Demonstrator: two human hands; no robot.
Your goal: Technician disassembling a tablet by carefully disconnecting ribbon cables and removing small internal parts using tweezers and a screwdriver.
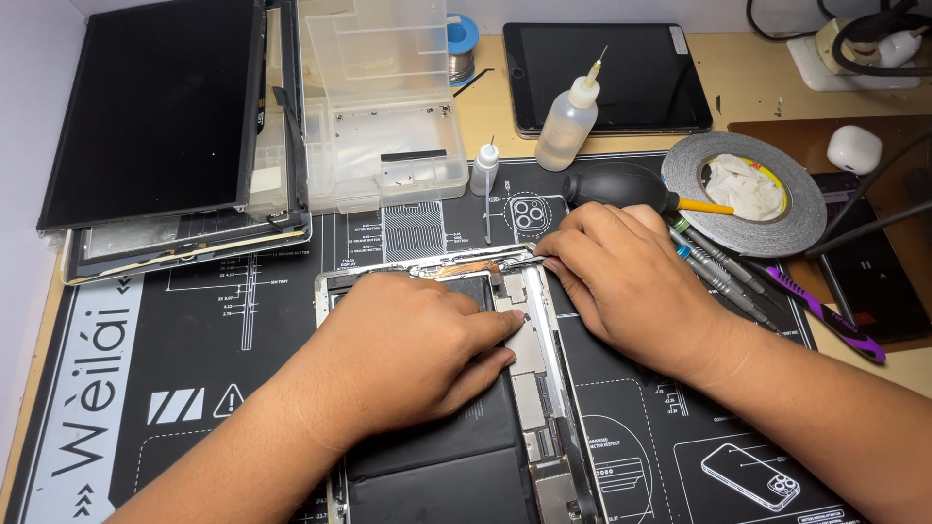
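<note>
The opened tablet (466, 388) lies on my counter mat (194, 320). My left hand (408, 349) presses flat, fingers spread, on its board; my right hand (621, 277) pinches what seems to be tweezers (519, 260) at the top edge. Component work underway; next calls for steadiness.

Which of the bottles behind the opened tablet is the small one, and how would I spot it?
Start at the clear plastic parts box at the back of the black work mat. Right of its front corner stands the small bottle, ahead of the right hand. Unlike the bigger bottle further right, it is short and white-capped.
</note>
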